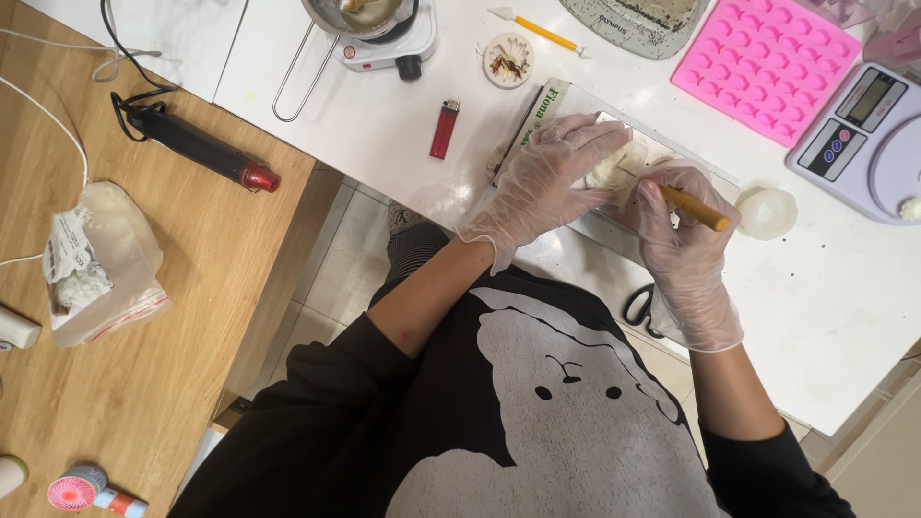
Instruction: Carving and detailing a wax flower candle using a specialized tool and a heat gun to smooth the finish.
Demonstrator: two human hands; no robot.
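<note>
- Left hand (547, 182), in a clear disposable glove: centre of the frame, laid flat with fingers spread and pressing on a pale round wax piece (614, 168); not clenched around it.
- Right hand (683, 251), gloved likewise: just right of centre, fingers clenched round a wooden-handled tool (698, 208); its tip, hidden by the fingers, points toward the wax piece.
- Wax piece: centre of the frame, between the two hands, resting on a flat clear tray (662, 153) on the white table (384, 125).
- Second pale round piece (767, 212): right of the right hand, on the table, apart from the tray.
- Black scissors (640, 307): below the right wrist, partly hidden.
- Red lighter (444, 129): left of the left hand, lying on the table.
- Pink silicone mould (767, 62): upper right.
- Kitchen scale (863, 134): right edge, a small white lump on its platform.
- Small white hot plate (389, 43): top centre, metal pot with wire handle on it.
- Small round dish (507, 59): top centre, brownish bits inside.
- Black and red heat tool (206, 152): upper left, on the wooden table (144, 384).
- Clear plastic bag (96, 264): left edge, white contents.
</note>
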